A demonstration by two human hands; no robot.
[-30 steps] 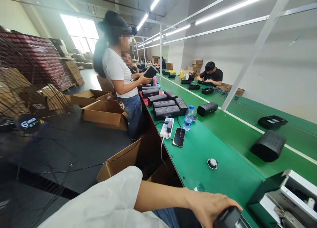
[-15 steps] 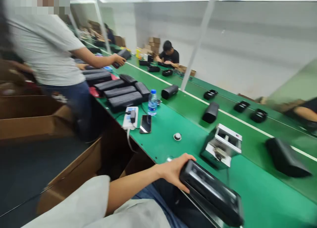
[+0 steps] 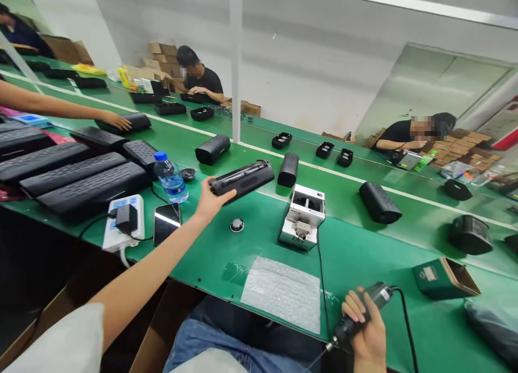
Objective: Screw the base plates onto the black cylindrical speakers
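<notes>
My left hand point(image 3: 210, 203) grips one end of a black speaker housing point(image 3: 246, 183), thumb along its near side, and holds it above the green bench. Low on the right, my right hand point(image 3: 366, 324) is wrapped round a black corded electric screwdriver point(image 3: 360, 313), its bit pointing down and left. Between the hands a sheet of bubble wrap point(image 3: 283, 294) lies at the bench's near edge. A white screw feeder point(image 3: 303, 216) stands behind it. A small round speaker driver point(image 3: 237, 225) rests below the lifted housing.
A water bottle point(image 3: 172, 178), phone point(image 3: 167, 224) and power strip point(image 3: 137, 216) sit at left beside rows of black housings point(image 3: 97, 192). More housings point(image 3: 379, 202) stand along the belt. A green box point(image 3: 443, 278) is at right. A co-worker's hand point(image 3: 115, 120) touches a housing.
The view has swung right. My left hand has carried the housing from near my lap out over the bench. My right hand with the screwdriver has come into view.
</notes>
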